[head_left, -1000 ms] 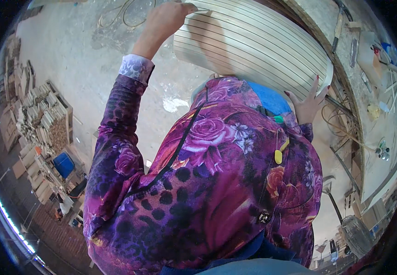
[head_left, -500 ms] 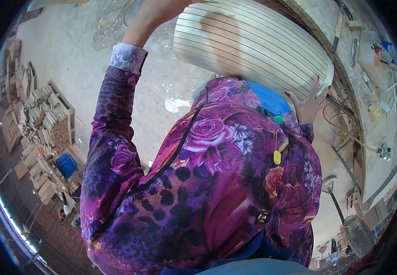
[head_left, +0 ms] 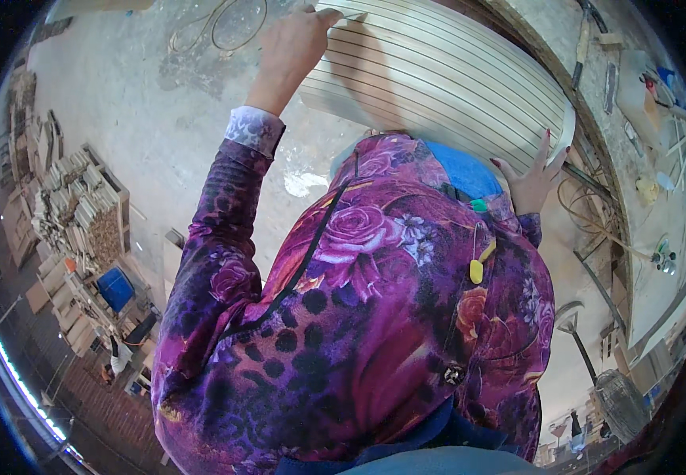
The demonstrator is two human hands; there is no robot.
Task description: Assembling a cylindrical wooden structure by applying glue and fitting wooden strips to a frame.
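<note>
A curved, pale panel with long dark parallel lines (head_left: 446,75) lies across the far side of my lap. My left hand (head_left: 295,51) is closed at its far left end, pinching a thin, pointed, pale piece (head_left: 354,17) just over the lined surface. I cannot make out what kind of piece it is. My right hand (head_left: 535,180) rests at the panel's near right corner with its fingers spread, the tips touching the edge. Blue cloth (head_left: 462,170) shows between the panel and my flowered jacket.
On the right runs a worktable (head_left: 652,190) with small tools and scraps. A hammer-like tool (head_left: 583,47) lies at its far edge. Stacked wood strips (head_left: 81,206) and a blue container (head_left: 115,287) stand on the left. A loose cord loop (head_left: 238,24) lies on the floor.
My left hand has come nearer and a little right, with its forearm swinging right; the pinched piece now shows. My right hand stays at the panel's corner.
</note>
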